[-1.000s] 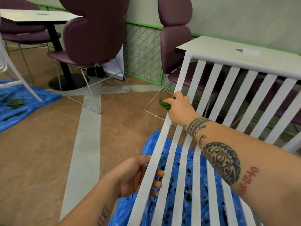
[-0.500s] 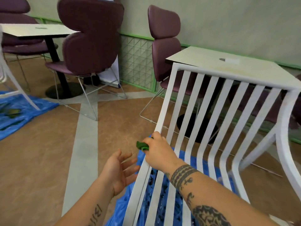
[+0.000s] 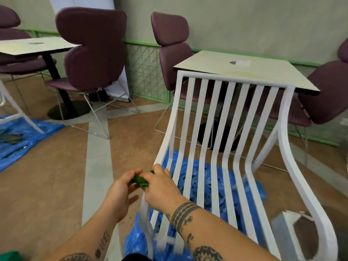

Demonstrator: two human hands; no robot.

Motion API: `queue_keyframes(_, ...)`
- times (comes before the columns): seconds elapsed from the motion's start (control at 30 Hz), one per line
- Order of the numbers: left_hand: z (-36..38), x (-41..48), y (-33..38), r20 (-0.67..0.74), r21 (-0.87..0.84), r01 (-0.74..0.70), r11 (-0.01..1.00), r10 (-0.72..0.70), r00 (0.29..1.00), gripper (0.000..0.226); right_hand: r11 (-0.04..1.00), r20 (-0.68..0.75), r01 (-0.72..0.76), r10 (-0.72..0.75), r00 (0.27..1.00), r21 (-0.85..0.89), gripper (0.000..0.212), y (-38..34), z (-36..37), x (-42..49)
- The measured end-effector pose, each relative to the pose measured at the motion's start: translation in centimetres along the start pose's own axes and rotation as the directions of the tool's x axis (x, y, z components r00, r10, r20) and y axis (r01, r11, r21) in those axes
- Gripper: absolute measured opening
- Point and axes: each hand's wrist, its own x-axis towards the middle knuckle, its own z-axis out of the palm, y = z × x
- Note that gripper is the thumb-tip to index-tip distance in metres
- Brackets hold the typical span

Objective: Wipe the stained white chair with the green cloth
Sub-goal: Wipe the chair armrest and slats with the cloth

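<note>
The white slatted chair (image 3: 216, 117) stands before me on a blue plastic sheet (image 3: 207, 178), its back slats rising toward a table. A small green cloth (image 3: 140, 180) is bunched between both hands, just left of the chair's left side rail. My right hand (image 3: 162, 187) grips the cloth from the right, beside the rail. My left hand (image 3: 120, 193) holds the cloth's left end with thumb and fingertips. Most of the cloth is hidden by the fingers.
A pale square table (image 3: 244, 70) stands right behind the white chair. Purple upholstered chairs (image 3: 94, 51) with wire legs sit around it and around a second table (image 3: 33, 46) at left. Another blue sheet (image 3: 17, 140) lies on the brown floor at far left.
My right hand slid the cloth down the chair's left rail from mid-back to seat level. My left hand let go of the rail, opened, then came up to take the cloth.
</note>
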Motion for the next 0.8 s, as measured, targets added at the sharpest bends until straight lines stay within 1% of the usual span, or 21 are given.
queue_keyframes(0.1,-2.0,-1.7,-1.5,0.026,0.134,-0.002,0.991,-0.002,1.0,0.026,1.0,0.03,0.03,-0.03,0.999,0.003,0.039,-0.9,0.5,-2.3)
queue_keyframes(0.2,-3.1,-3.1,-2.4,0.0,0.261,-0.011,0.965,0.011,1.0,0.02,0.999,0.055,0.041,-0.041,0.998,0.005,0.039,-1.2,1.5,-4.2)
queue_keyframes(0.3,-3.4,-4.1,-2.3,-0.024,0.352,-0.054,0.934,0.067,0.998,0.019,0.995,0.087,0.025,-0.033,0.996,0.092,0.039,-1.3,2.0,-5.3)
queue_keyframes(0.37,-3.2,-5.0,-2.0,-0.038,0.373,-0.099,0.923,0.122,0.992,0.019,0.983,0.132,-0.016,-0.009,0.991,0.184,0.04,-1.3,1.8,-6.3)
queue_keyframes(0.4,-3.0,-5.4,-1.9,-0.037,0.367,-0.128,0.921,0.152,0.988,0.019,0.969,0.136,-0.046,0.013,0.991,0.241,0.041,-1.3,1.5,-6.8)
queue_keyframes(0.47,-2.2,-6.1,-1.1,-0.025,0.315,-0.192,0.93,0.21,0.977,0.018,0.929,0.091,-0.083,0.054,0.994,0.36,0.042,-1.3,0.1,-7.7)
queue_keyframes(0.53,-0.8,-6.6,0.2,-0.005,0.238,-0.248,0.939,0.256,0.967,0.016,0.893,0.055,-0.078,0.06,0.997,0.443,0.043,-1.2,-2.5,-8.3)
queue_keyframes(0.6,1.0,-7.3,2.1,0.021,0.196,-0.301,0.933,0.302,0.953,0.012,0.88,0.02,-0.052,0.048,0.999,0.472,0.03,-1.1,-5.6,-8.6)
queue_keyframes(0.63,2.0,-7.7,3.2,0.045,0.187,-0.331,0.925,0.328,0.944,0.011,0.875,-0.023,-0.048,0.067,0.998,0.483,0.023,-1.0,-7.3,-8.6)
queue_keyframes(0.7,4.1,-8.6,5.4,0.118,0.139,-0.388,0.911,0.374,0.92,0.01,0.849,-0.143,-0.047,0.143,0.979,0.527,0.018,-0.8,-10.6,-8.2)
queue_keyframes(0.73,5.1,-9.1,6.4,0.169,0.109,-0.413,0.904,0.393,0.904,0.011,0.817,-0.183,-0.054,0.193,0.964,0.575,0.017,-0.7,-12.2,-7.9)
queue_keyframes(0.8,7.1,-9.9,7.9,0.281,0.08,-0.444,0.892,0.407,0.869,0.02,0.698,-0.195,-0.049,0.265,0.944,0.714,0.019,-1.1,-15.1,-7.5)
